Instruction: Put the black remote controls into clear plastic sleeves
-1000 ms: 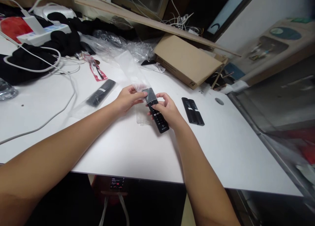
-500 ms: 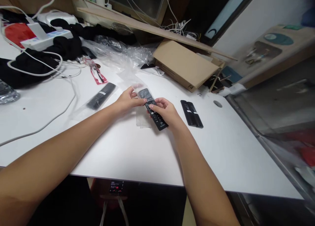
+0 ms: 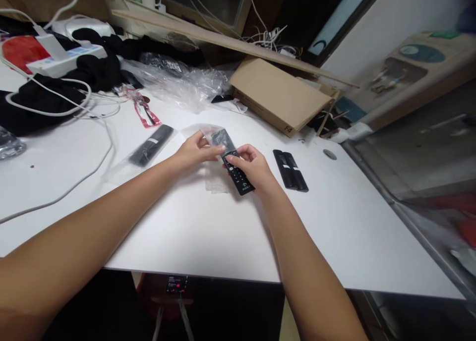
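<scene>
A black remote control [image 3: 240,178] slants between my two hands above the white table. Its far end sits inside a clear plastic sleeve [image 3: 223,139], while the near end with the buttons is bare. My right hand [image 3: 253,166] is closed around the remote's middle, thumb on top of the buttons. With fingers pinched, my left hand [image 3: 197,151] holds the plastic sleeve, its thumb lying over the remote's covered part. Beneath the hands lies another piece of clear plastic [image 3: 215,179]. To the left rests a second remote in a clear bag [image 3: 150,145].
Two black remotes [image 3: 290,170] lie side by side at right. Behind stand a cardboard box [image 3: 278,93] and crumpled plastic bags [image 3: 186,83]. A red-edged packet [image 3: 143,108], a white cable [image 3: 100,157], a power strip [image 3: 67,61] and black cloth [image 3: 37,103] occupy the left.
The sleeve's loose far end has folded down towards the left hand and covers more of the remote's far half. Both hands keep their grip. The view has shifted slightly.
</scene>
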### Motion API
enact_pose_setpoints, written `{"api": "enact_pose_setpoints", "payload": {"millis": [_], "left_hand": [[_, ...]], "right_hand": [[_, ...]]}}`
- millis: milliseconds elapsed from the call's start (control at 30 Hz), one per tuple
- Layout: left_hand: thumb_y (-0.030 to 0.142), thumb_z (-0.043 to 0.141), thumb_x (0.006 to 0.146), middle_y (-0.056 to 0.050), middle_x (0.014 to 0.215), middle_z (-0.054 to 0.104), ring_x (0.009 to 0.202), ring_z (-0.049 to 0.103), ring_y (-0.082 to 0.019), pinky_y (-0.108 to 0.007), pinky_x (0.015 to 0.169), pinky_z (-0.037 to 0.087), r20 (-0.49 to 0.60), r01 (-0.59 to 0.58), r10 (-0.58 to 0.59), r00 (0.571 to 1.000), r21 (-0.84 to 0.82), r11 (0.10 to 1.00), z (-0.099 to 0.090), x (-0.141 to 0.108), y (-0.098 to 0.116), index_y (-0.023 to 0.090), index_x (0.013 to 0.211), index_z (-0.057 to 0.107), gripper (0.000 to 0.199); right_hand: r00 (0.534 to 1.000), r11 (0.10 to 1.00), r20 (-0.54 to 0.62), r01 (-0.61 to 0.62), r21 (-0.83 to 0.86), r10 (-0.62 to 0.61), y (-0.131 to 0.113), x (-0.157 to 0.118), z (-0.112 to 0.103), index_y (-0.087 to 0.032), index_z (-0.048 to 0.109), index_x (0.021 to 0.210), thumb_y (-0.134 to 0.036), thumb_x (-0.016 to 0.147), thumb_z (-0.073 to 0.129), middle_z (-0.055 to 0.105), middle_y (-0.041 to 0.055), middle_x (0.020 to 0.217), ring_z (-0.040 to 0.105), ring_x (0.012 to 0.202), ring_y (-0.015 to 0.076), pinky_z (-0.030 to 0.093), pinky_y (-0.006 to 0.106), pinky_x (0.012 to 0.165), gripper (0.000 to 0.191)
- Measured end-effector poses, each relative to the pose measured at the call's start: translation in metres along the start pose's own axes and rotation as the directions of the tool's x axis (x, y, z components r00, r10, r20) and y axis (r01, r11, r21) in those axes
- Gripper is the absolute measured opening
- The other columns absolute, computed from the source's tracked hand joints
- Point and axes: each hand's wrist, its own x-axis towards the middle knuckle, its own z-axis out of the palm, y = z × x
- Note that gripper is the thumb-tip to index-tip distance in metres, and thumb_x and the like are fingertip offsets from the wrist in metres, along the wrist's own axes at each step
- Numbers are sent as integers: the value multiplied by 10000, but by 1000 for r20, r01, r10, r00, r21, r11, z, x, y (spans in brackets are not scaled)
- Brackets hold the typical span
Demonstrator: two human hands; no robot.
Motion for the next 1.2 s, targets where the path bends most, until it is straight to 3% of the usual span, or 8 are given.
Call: {"api": "enact_pose_setpoints", "payload": {"millis": [100,300,433,567,667,833,1033,1200], "left_hand": [[408,889,784,-97,1142,727,1006,697,-220,-326,807,573,-53,37,-41,998,-78,996,2,0,3,219,1167,700,467],[292,927,717,-56,993,737,877,695,-180,-318,791,574,-70,19,-31,997,-169,985,8,-2,4,162,1039,732,398],[313,926,710,-59,909,734,827,685,-164,-304,804,560,-70,26,-38,997,-165,986,10,-3,5,120,938,736,354],[325,907,750,-38,908,727,849,675,-150,-283,832,560,-66,-1,-12,998,-203,979,9,-3,6,139,927,736,309],[334,893,772,-35,906,720,847,671,-149,-270,828,561,-63,-17,3,998,-225,974,8,-3,6,148,926,726,294],[495,801,844,-85,977,735,878,702,-206,-323,826,582,-118,-9,-26,993,-293,956,3,1,9,172,1013,695,379],[320,831,818,-71,1086,737,893,703,-169,-289,833,587,-115,-14,-17,993,-260,966,-4,2,11,176,1086,684,337],[350,830,820,-90,1070,751,923,709,-190,-303,840,596,-56,8,-19,998,-185,983,-1,-2,11,144,1023,720,310]], "right_hand": [[1000,999,12,-20,-30,20,-2,-2,1,-233,546,863,-395,715,939,687,-3,884,714,750,207,553,324,659,450],[992,995,90,-94,21,92,-11,-8,6,-235,512,846,-351,709,942,680,-18,830,706,694,197,538,289,595,466],[963,960,182,-229,160,200,-18,-11,6,-212,612,999,-321,737,889,715,37,913,710,789,191,584,260,634,397],[915,868,311,-362,341,259,-23,-12,4,-184,632,1162,-259,686,786,689,65,1028,707,825,215,530,215,445,506],[906,844,317,-389,368,280,-24,-12,4,-189,611,1132,-180,657,750,660,51,999,671,726,171,466,177,386,495],[909,842,321,-382,380,267,-21,-12,5,-205,593,1123,-164,703,739,646,29,949,668,702,163,485,178,396,447],[911,847,270,-395,355,311,-20,-12,3,-174,622,1120,-166,725,768,662,33,925,695,713,169,547,194,439,420],[908,851,264,-402,338,324,-20,-12,4,-161,622,1162,-164,745,795,675,47,944,699,706,167,566,198,465,452]]}}
